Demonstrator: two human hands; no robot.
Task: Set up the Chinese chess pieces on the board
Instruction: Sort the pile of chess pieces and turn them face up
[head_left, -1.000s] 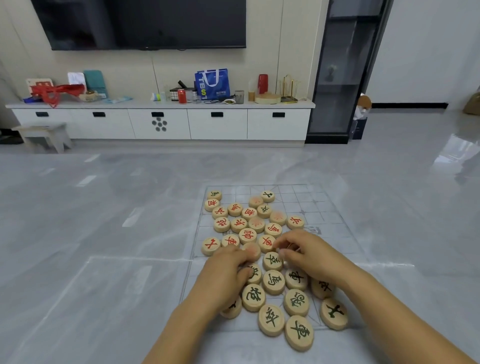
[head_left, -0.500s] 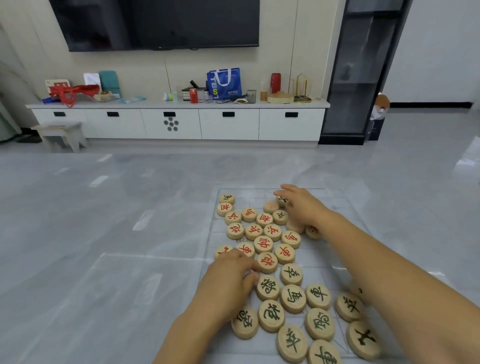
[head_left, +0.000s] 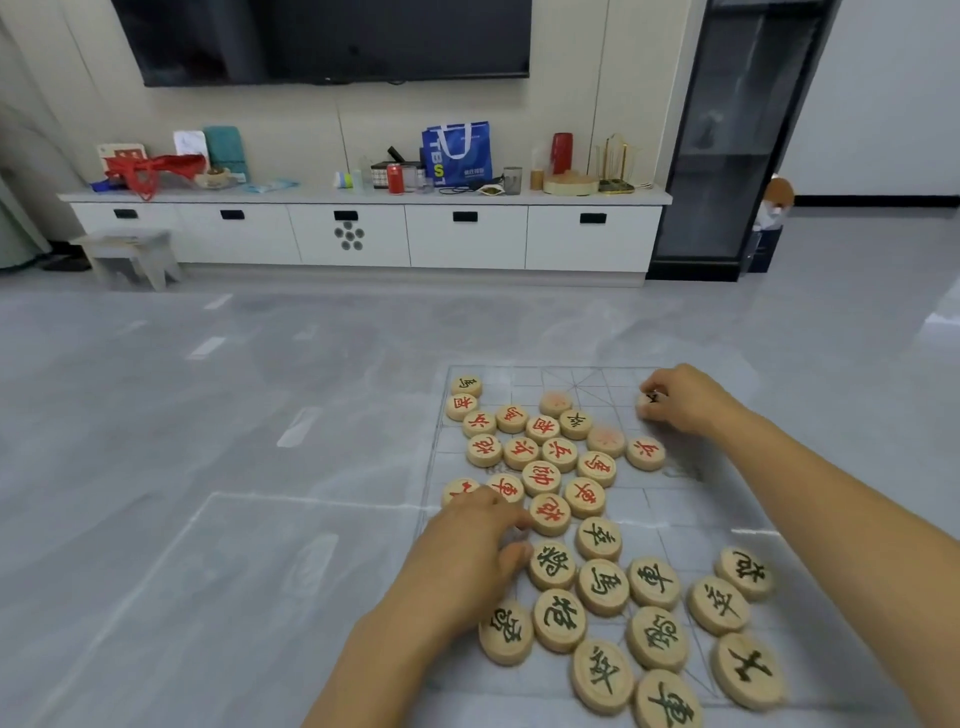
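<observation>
Grey glossy floor (head_left: 208, 415), clear board (head_left: 675, 519) flat on it | right hand (head_left: 685, 400) at far edge, pinching black-lettered piece (head_left: 647, 402) | left hand (head_left: 467, 556) curled over mid-heap, impossible to tell whether gripping | red pieces (head_left: 541, 478) clustered left of the pinch, black pieces (head_left: 602, 587) nearer, beside left thumb.

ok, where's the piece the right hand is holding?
Head view, toward the far right of the board: the right hand pinches the piece near the far edge, right of the palace diagonals, just beyond the rightmost red-lettered piece.
</observation>
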